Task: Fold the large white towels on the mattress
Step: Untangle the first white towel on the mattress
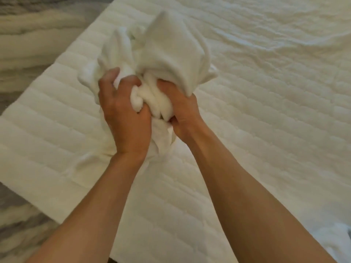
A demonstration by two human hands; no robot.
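Observation:
A large white towel (167, 50) is bunched up in a crumpled heap on the quilted white mattress (266, 114), near its left corner. My left hand (125, 111) grips a wad of the towel from the left, fingers curled into the cloth. Close beside it, my right hand (182, 112) clutches the same bunch from the right, with a fold of towel draped over its fingers. Part of the towel trails down under my left wrist onto the mattress. Both forearms reach in from the bottom of the view.
The mattress edge (38, 198) runs diagonally along the left side, with grey marbled floor (17, 215) beyond it. Rumpled white fabric (284, 29) covers the far right of the mattress. A dark object (348, 237) peeks in at the right edge.

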